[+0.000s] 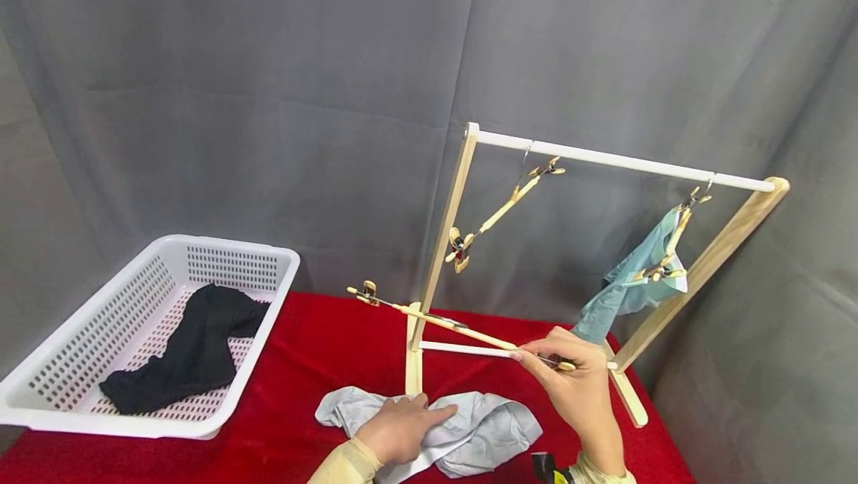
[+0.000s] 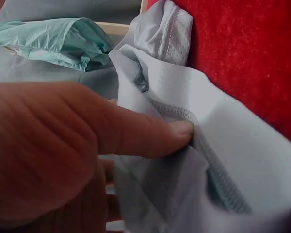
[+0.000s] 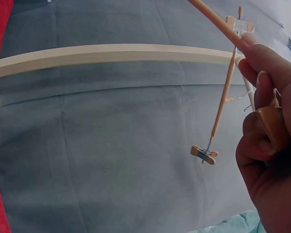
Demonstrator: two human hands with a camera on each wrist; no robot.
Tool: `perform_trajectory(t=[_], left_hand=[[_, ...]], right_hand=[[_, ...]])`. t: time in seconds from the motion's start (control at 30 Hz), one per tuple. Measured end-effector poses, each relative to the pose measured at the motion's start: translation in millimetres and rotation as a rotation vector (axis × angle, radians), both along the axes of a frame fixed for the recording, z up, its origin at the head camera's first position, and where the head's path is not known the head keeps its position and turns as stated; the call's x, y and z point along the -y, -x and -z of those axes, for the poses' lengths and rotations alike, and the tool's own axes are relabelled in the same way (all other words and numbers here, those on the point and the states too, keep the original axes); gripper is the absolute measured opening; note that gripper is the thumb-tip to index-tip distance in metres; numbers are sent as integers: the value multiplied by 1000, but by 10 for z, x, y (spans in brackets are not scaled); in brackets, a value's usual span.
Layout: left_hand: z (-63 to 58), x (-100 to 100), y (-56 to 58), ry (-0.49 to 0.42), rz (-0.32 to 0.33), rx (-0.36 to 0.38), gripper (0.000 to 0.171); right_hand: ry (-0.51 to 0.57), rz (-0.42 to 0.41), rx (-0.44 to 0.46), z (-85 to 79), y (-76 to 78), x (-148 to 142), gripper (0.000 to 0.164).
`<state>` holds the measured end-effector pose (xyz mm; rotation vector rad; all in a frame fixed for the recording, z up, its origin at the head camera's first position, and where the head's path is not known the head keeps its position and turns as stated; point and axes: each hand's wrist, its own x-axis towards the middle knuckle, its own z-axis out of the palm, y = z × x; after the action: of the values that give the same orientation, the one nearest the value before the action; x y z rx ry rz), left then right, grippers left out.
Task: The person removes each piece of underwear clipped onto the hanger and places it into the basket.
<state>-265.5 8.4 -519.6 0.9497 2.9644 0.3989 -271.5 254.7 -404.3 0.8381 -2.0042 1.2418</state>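
A pair of light grey briefs (image 1: 492, 424) lies crumpled on the red cloth. My left hand (image 1: 402, 428) holds it, thumb inside the pale waistband (image 2: 233, 111) and the other fingers partly hidden behind the fabric. Raised to the right, my right hand (image 1: 570, 376) pinches one end of a wooden clip hanger (image 1: 482, 336) between thumb and fingers. The hanger slants up to the left, nothing clipped to it, and its far clip (image 1: 368, 293) is near the rack's left foot. In the right wrist view, the held hanger's bar (image 3: 216, 19) runs out of the top edge.
Behind the hands stands a wooden rack with a white top rail (image 1: 623, 161). On it hang a bare clip hanger (image 1: 506, 208) and, at right, teal briefs (image 1: 623, 290) on another hanger. A white perforated basket (image 1: 287, 268) at left holds a black garment (image 1: 201, 342).
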Motion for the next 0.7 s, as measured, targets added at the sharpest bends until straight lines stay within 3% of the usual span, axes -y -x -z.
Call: perform_trajectory(t=[0.33, 0.5, 0.7], left_hand=[[3, 38, 76, -204, 27, 82, 23], [8, 80, 155, -235, 48, 102, 22], [-22, 206, 248, -363, 91, 114, 20]], right_hand=[[-3, -32, -12, 13, 20, -7, 32], [2, -20, -12, -13, 17, -28, 33], [0, -31, -21, 23, 38, -38, 33]])
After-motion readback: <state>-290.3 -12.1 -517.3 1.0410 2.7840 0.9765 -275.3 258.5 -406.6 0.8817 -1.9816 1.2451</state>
